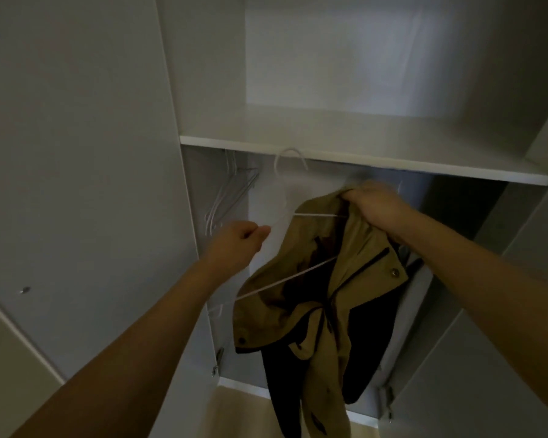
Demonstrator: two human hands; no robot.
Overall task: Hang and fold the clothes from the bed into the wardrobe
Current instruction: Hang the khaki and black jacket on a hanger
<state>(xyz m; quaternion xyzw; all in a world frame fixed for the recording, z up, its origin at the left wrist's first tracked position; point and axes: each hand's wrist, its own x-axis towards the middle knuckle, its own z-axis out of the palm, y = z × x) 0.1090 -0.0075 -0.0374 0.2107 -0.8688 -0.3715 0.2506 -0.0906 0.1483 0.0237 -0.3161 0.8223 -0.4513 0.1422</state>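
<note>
Step in hand: fitting the jacket [339,279] onto a hanger [285,276] in front of the open wardrobe [361,165]. The left hand [234,245] has its fingers curled on the hanger; the right hand [377,207] grips the jacket's collar. Next, likely seat the second shoulder, then hook upward beneath the shelf edge, right of the spare hangers [228,197], where room remains.
</note>
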